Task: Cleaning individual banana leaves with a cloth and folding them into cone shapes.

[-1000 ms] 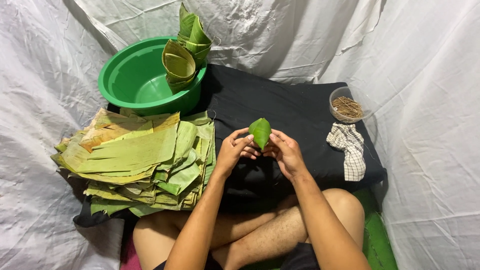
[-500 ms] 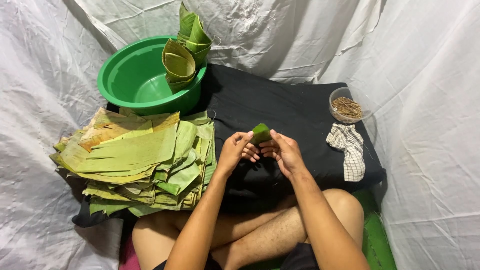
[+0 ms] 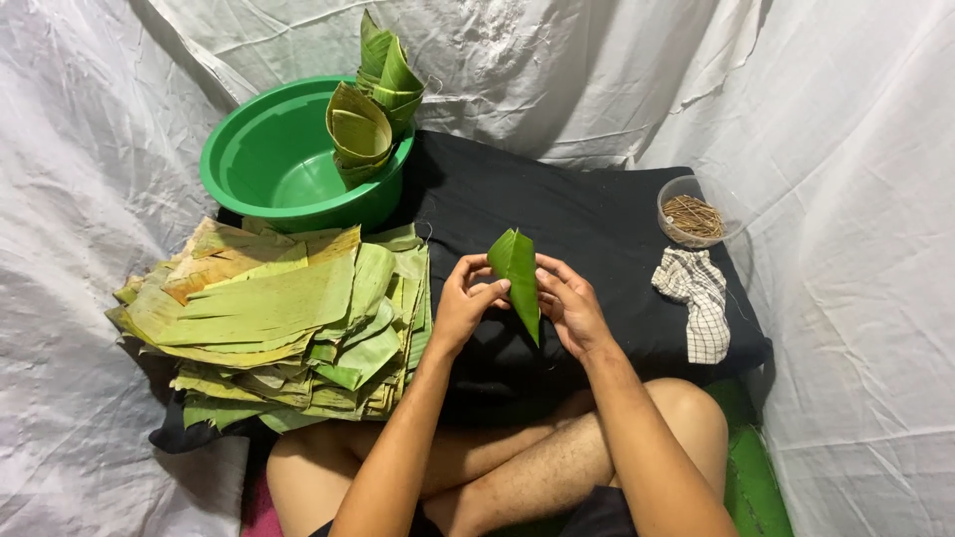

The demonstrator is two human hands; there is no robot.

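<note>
White sheeting (image 3: 865, 199): hangs all round, well beyond my fingers on every side.
Black cloth (image 3: 577, 209): spread under and ahead of my fingers; everything I work on sits over it.
Leaf stack (image 3: 279, 328): cut banana-leaf pieces piled flat, just outside my left fingers.
Green basin (image 3: 269, 159): past the stack, up and away from my left fingertips, with folded leaf cones (image 3: 373, 109) nested against its rim.
Checked rag (image 3: 696, 298): lies beyond my right fingers, near the cloth's edge.
Clear bowl of thin sticks (image 3: 691, 214): above the rag, well apart from my right fingers.
Folded leaf (image 3: 517, 278): pinched between both sets of fingers above the black cloth, its tip pointing away from me and its long edge running down towards my right palm.
Left hand (image 3: 463, 308): fingers closed on the leaf's near side, thumb on top.
Right hand (image 3: 572, 308): fingers curled round the leaf's other edge (the thumb is probably behind the fold, I cannot quite see it).
Handling: light, limp and thin, I judge; tears along the grain, so hold at the fold, not the tip.
</note>
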